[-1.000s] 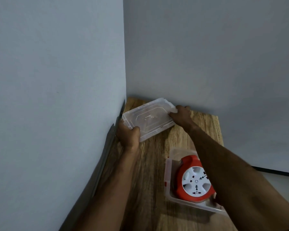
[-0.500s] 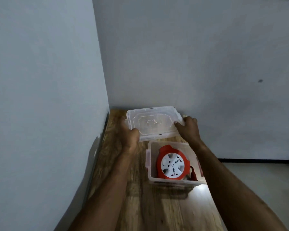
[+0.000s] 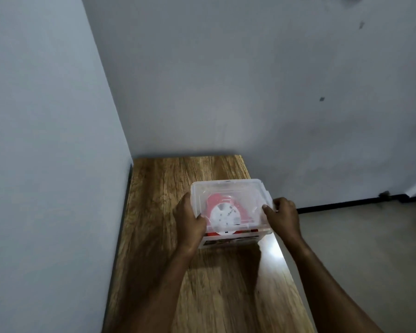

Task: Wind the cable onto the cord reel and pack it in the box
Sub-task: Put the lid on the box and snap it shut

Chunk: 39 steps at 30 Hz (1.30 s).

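Cord reel (image 3: 222,213) already inside box (image 3: 228,242); lid (image 3: 228,191) laid over it, gripped at both ends by left hand (image 3: 190,217) and right hand (image 3: 282,213), fingers (image 3: 265,207) curled; pressing shut remains

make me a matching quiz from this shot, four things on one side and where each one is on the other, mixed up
Things:
1. lid
2. reel
3. left hand
4. right hand

Places:
a. inside the box
b. on the lid's right edge
c. on top of the box
d. on the lid's left edge

Pairs: 1-c, 2-a, 3-d, 4-b
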Each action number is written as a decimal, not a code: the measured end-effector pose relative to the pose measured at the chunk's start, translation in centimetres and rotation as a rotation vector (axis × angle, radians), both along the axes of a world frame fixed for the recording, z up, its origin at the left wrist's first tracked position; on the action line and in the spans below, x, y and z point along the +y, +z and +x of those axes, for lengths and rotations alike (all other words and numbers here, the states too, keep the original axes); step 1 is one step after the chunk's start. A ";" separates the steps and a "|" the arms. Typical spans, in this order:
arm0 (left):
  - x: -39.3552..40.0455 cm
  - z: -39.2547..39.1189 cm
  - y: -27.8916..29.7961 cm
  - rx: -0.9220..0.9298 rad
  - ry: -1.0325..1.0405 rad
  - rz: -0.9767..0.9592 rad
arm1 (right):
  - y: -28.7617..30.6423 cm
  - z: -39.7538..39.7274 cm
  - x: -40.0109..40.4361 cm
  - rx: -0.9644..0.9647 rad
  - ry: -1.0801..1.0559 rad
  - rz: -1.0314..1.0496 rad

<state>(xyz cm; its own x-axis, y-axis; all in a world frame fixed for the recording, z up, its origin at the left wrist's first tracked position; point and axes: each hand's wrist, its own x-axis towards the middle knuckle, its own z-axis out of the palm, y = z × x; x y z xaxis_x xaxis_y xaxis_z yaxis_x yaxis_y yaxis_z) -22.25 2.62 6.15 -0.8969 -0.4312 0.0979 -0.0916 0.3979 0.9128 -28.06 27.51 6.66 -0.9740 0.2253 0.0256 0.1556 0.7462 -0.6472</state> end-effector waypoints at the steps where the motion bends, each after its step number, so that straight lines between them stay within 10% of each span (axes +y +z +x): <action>1: 0.0 0.2 -0.6 0.004 -0.004 -0.017 | -0.6 0.2 0.1 -0.008 -0.001 0.010; 26: -1.1 0.0 -0.5 -0.254 -0.099 0.001 | 1.0 1.2 -1.4 -0.129 0.008 -0.076; 32: 0.0 1.0 0.9 -0.164 -0.018 -0.771 | 0.8 2.7 -3.1 -0.161 0.086 -0.137; 39: -3.2 0.9 -1.9 -0.278 -0.374 -0.964 | 0.1 3.1 -4.6 -0.205 0.112 -0.353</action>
<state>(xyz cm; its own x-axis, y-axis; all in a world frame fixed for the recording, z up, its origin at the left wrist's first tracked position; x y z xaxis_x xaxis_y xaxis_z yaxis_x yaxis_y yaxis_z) -21.38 -0.60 4.30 -0.9994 0.0264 0.0223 0.0297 0.9860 0.1641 -25.00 22.90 6.73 -0.9697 0.0778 -0.2315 0.2386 0.5042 -0.8300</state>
